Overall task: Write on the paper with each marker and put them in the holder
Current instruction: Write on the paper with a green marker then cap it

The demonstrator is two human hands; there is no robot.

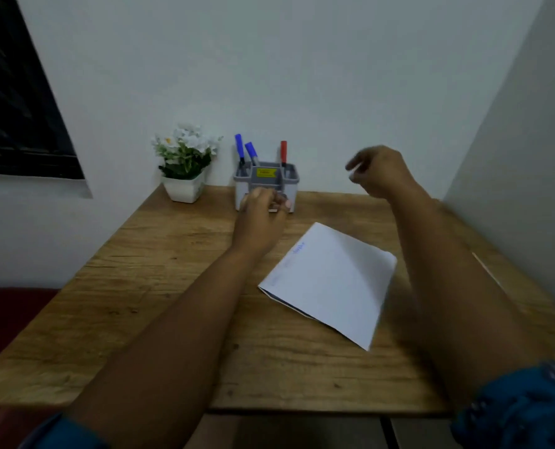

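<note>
A grey and white holder [290, 179] with a yellow label stands at the back of the wooden table [159, 286]. Two blue markers [239, 147] and a red marker [283, 153] stand upright in it. My left hand [263, 212] is against the holder's lower front, fingers curled on it and hiding that part. My right hand [379, 173] is raised in the air to the right of the holder, blurred, with fingers loosely curled and nothing plainly in them. A folded white paper [331, 283] lies between my forearms, with a little blue writing near its far edge.
A white pot of white flowers [185, 163] stands left of the holder against the wall. Walls close the table at the back and right. A dark window [16, 108] is at the left. A thin pale stick [486, 270] lies near the table's right edge.
</note>
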